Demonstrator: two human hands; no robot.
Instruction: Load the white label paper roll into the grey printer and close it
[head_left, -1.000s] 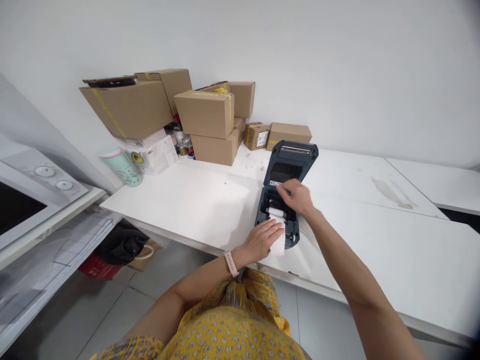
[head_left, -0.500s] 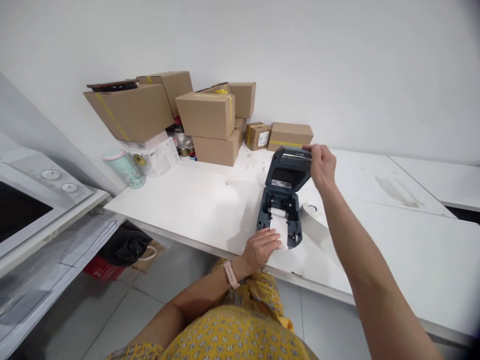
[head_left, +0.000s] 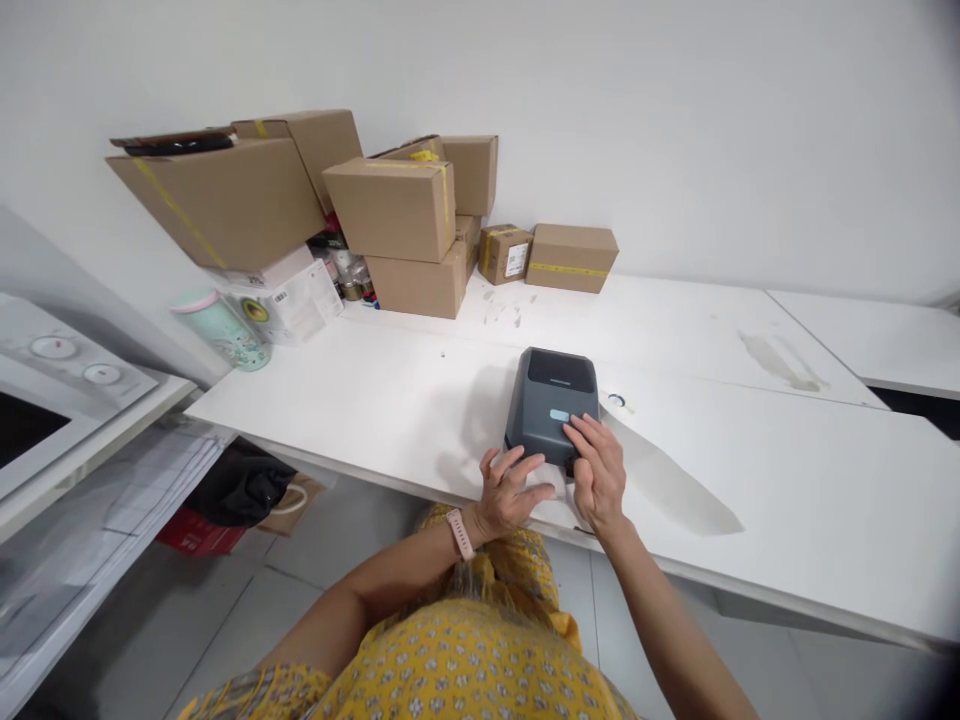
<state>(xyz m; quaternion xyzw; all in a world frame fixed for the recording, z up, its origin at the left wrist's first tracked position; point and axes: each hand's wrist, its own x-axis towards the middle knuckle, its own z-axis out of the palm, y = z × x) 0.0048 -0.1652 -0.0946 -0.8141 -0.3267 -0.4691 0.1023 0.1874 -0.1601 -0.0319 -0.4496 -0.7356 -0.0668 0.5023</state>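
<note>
The dark grey label printer (head_left: 553, 405) stands near the table's front edge with its lid down. At its front left corner is my left hand (head_left: 510, 497), its fingers spread and thumb apart, touching the lower edge. My right hand (head_left: 601, 478) rests stretched fingertips on the lid's front right, beside a small light-blue panel. Between the hands, a bit of white label paper (head_left: 546, 477) shows at the printer's front, partly hidden by my left hand. A white label roll (head_left: 624, 425) sits just right of the printer, partly covered by my right hand.
Cardboard boxes (head_left: 390, 210) are stacked at the back left, with two smaller ones (head_left: 571, 255) beside them against the wall. A mint tumbler (head_left: 225, 328) stands by a white box (head_left: 292, 300). To the far left is a white microwave (head_left: 82, 400).
The printer's lid has swung down from raised to closed, hiding the inside. My right hand has come down from the raised lid's edge onto its top. My left hand's fingers have spread.
</note>
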